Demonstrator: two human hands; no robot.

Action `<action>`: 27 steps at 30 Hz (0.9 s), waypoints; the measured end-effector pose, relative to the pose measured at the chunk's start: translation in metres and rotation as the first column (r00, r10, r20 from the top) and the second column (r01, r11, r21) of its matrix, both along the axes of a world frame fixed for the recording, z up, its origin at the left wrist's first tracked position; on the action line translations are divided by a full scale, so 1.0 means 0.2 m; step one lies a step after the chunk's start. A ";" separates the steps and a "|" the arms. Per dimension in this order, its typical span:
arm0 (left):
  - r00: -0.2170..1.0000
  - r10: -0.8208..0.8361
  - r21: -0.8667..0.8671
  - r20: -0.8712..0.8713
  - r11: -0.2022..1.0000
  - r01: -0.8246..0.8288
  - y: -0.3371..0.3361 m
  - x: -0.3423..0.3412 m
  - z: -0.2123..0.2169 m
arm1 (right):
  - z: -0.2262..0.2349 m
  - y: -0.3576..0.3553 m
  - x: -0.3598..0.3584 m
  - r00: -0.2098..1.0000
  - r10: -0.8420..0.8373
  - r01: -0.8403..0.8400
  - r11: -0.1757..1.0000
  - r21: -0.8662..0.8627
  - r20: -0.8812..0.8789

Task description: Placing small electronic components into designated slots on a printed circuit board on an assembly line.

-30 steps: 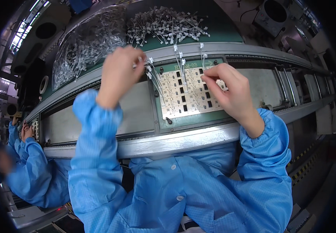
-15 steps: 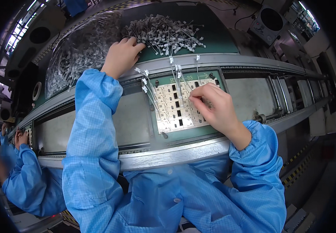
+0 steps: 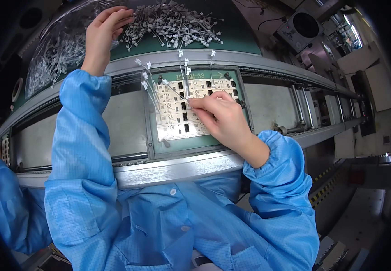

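Observation:
My right hand (image 3: 222,117) is closed in a pinch over the panel of pale circuit boards (image 3: 173,122). A thin lead with a white connector (image 3: 165,82) runs from its fingertips toward the panel's upper left. Several other connector leads (image 3: 186,72) stand up from the boards, some leaning past the far edge. The panel lies in a green carrier (image 3: 195,143) between the rails. At the left edge of a heap of white connector leads (image 3: 173,25), my left hand (image 3: 107,29) has its fingers stretched out and slightly bent. Whether anything lies under its fingertips is hidden.
A clear plastic bag (image 3: 53,56) of similar leads lies left of the heap, on a green surface (image 3: 236,36). Metal rails (image 3: 177,170) border the conveyor in front and behind. A co-worker's blue sleeve (image 3: 10,194) shows at far left. A boxy device (image 3: 301,27) stands far right.
The whole view has shifted. My left hand has moved farther back and left along the heap. My right hand has moved slightly left over the panel, with a lead now visible at its fingertips.

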State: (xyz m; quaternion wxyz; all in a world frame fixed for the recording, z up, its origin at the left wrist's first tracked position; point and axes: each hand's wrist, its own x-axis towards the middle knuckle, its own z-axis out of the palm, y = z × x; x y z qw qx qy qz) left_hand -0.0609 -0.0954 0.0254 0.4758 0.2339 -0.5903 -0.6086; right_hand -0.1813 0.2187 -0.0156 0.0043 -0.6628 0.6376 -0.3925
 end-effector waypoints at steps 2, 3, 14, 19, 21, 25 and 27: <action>0.977 0.017 -0.276 0.212 0.960 0.044 0.05 0.11 0.02 | 0.01 0.02 0.01 1.000 0.011 -0.011 1.000 -0.002 -0.020; 0.976 0.039 -0.271 0.213 0.962 0.020 0.11 0.17 0.05 | 0.02 0.02 0.02 0.994 0.022 -0.027 0.998 -0.050 -0.105; 0.774 0.261 -0.762 0.577 0.514 0.395 0.72 0.54 0.02 | 0.04 0.03 0.05 0.990 -0.020 0.038 0.991 0.130 -0.140; 0.811 0.241 -0.735 0.533 0.606 0.304 0.76 0.52 -0.01 | 0.04 0.05 0.08 0.975 -0.061 0.096 0.983 0.156 -0.213; 0.842 0.223 -0.718 0.492 0.650 0.247 0.76 0.52 -0.03 | 0.04 0.05 0.10 0.968 -0.085 0.123 0.981 0.152 -0.234; 0.857 0.196 -0.727 0.476 0.637 0.258 0.75 0.55 -0.04 | 0.04 0.05 0.11 0.965 -0.108 0.148 0.976 0.157 -0.239; 0.876 0.193 -0.744 0.442 0.625 0.238 0.75 0.54 -0.04 | 0.03 0.06 0.11 0.962 -0.117 0.157 0.976 0.153 -0.245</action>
